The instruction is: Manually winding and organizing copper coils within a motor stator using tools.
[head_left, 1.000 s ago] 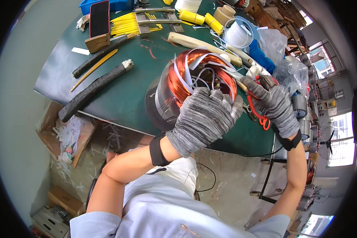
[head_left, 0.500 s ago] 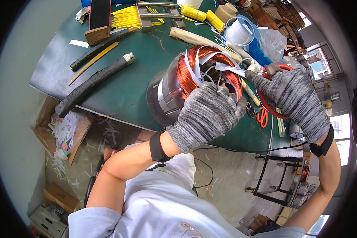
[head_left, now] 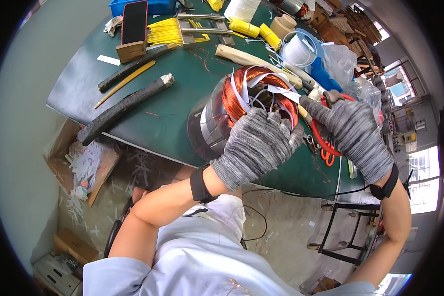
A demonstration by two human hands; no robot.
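The head view looks down on a dark green workbench [head_left: 182,93] where a cylindrical grey metal motor stator wound with copper-coloured wire [head_left: 241,106] stands near the bench's front edge, at about the centre of the picture. White insulating paper strips [head_left: 276,90] stick out among the copper coils at the top. The left hand [head_left: 256,145], in a grey knitted glove with a black wrist strap, lies over the near rim of the stator at its 6 o'clock side, fingers curled down and pressed onto the winding. The right hand [head_left: 352,133], gloved the same way, sits at the stator's 3 o'clock side; its fingers are closed around a tool with a pale handle [head_left: 304,112] whose tip points into the coils, while red-handled scissors [head_left: 323,143] lie on the bench just beneath that hand. Toward 10 o'clock from the stator lie a long black rubber-wrapped bar [head_left: 123,108], a thin yellow stick [head_left: 126,84] and a dark rod beside it. At 11 o'clock a dark phone leans on a wooden block [head_left: 132,37], with a bundle of yellow strips [head_left: 165,33] next to it. At 1 o'clock sit a white plastic tub [head_left: 297,50] and clear plastic bags [head_left: 345,61].
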